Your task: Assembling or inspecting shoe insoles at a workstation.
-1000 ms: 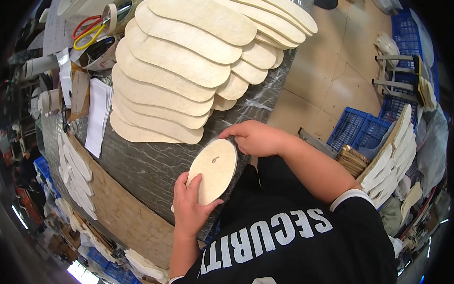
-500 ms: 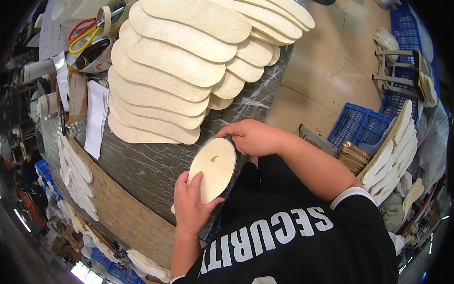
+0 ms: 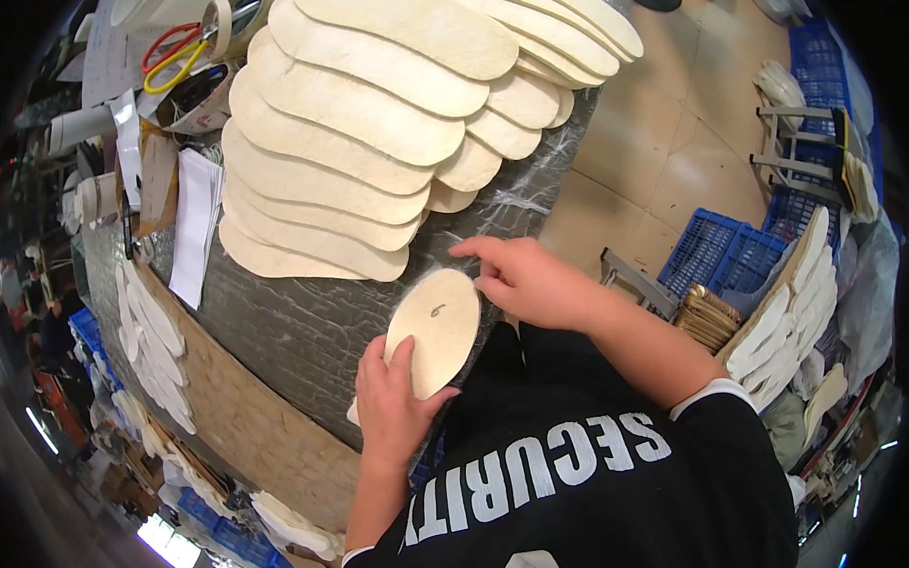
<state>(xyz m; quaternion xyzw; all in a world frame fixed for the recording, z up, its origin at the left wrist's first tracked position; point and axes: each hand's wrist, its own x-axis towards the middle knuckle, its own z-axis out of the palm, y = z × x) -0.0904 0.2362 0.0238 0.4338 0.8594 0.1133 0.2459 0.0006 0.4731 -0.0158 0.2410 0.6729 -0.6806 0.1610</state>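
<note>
A cream felt insole (image 3: 435,328), with a small handwritten mark near its upper part, is tilted up at the table's near edge. My left hand (image 3: 395,397) is closed round its lower part, thumb and fingers lying over the face. Whether more insoles lie beneath it, I cannot tell. My right hand (image 3: 533,284) is beside the insole's upper right edge. Its index finger points left above the tip, the thumb is apart from it, and the other fingers are partly curled. Beyond my hands, several overlapping cream insoles (image 3: 355,115) lie fanned across the dark plastic-covered table (image 3: 293,323).
At the far left are scissors (image 3: 177,59) with red and yellow handles, tape rolls and white paper strips (image 3: 194,225). White insoles (image 3: 152,344) lie beside a brown board (image 3: 241,367). Blue crates (image 3: 721,253) and a metal-legged stool (image 3: 805,146) stand on the tiled floor at right.
My right hand has shifted right, and its index finger has lifted off the insole's tip. The insole in my left hand has moved slightly right and up in view.
</note>
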